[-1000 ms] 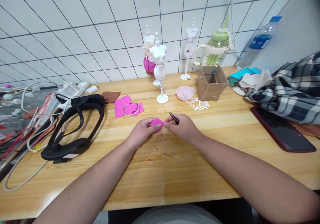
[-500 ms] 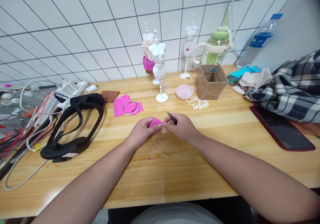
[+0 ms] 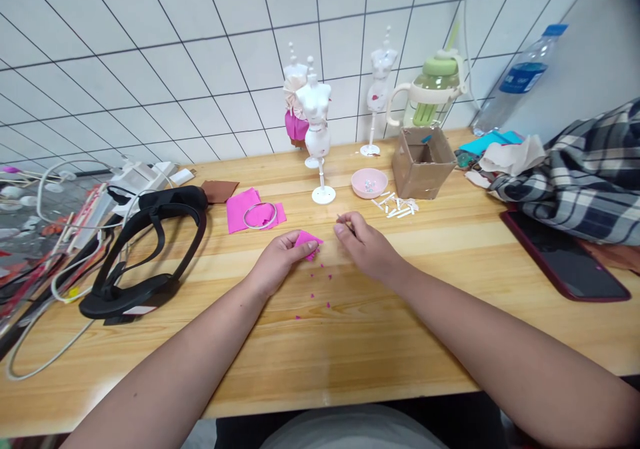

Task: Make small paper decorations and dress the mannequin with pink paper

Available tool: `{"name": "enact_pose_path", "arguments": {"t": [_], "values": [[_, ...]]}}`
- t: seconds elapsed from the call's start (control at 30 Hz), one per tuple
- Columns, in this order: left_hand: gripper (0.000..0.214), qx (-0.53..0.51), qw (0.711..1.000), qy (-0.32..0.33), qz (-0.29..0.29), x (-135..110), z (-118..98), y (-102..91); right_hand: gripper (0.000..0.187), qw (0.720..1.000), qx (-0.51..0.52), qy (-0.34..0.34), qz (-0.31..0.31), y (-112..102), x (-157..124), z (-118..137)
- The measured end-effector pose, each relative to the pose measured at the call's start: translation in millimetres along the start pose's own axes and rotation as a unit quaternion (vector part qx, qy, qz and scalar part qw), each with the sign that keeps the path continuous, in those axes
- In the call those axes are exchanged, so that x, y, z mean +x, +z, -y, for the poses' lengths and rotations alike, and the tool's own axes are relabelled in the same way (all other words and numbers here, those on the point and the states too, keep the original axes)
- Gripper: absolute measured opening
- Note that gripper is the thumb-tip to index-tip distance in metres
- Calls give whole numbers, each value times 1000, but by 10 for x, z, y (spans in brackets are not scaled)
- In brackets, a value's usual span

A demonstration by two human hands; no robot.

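My left hand (image 3: 277, 259) pinches a small folded piece of bright pink paper (image 3: 303, 238) between thumb and fingers, just above the table. Its lower right edge looks notched. To the right, my right hand (image 3: 363, 242) is closed round small pointed scissors (image 3: 341, 218), mostly hidden by the fingers; only a bit of the tip shows. A gap separates this hand from the paper. Below the hands, several tiny pink scraps (image 3: 329, 305) lie on the wooden table (image 3: 370, 362).
Behind stand white mini dress forms (image 3: 317, 112), a pink bowl (image 3: 369, 183), paper strips (image 3: 399, 207) and a cardboard box (image 3: 424, 163). More pink paper (image 3: 240, 212) lies under a ring (image 3: 261, 225). A black headset strap (image 3: 150, 255) is left, a phone (image 3: 565, 255) right.
My right hand has drawn back to the right from the pink paper and turned, hiding most of the scissors. My left hand has shifted slightly left with the paper.
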State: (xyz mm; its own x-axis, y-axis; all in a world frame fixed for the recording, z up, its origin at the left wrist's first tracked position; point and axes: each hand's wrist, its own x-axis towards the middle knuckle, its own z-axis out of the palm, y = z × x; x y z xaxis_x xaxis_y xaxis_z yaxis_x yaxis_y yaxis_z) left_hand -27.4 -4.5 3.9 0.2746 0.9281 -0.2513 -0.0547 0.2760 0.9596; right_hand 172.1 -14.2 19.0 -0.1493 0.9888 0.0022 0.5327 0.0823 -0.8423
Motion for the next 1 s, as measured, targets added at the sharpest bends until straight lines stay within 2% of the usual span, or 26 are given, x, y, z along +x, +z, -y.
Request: {"name": "enact_pose_path", "arguments": {"t": [0.17, 0.3, 0.6, 1.0], "values": [[22, -111, 993, -18, -26, 27, -19, -51, 17, 992, 13, -42, 115, 115, -58, 30], [18, -112, 993, -25, -10, 25, -34, -61, 13, 984, 22, -66, 162, 192, -94, 22], [18, -77, 997, -23, 18, 13, -14, -44, 14, 985, -10, -71, 156, 174, -121, 51], [18, -52, 998, -19, 39, 5, -24, -41, 10, 984, -3, -74, 162, 178, -104, 20]]}}
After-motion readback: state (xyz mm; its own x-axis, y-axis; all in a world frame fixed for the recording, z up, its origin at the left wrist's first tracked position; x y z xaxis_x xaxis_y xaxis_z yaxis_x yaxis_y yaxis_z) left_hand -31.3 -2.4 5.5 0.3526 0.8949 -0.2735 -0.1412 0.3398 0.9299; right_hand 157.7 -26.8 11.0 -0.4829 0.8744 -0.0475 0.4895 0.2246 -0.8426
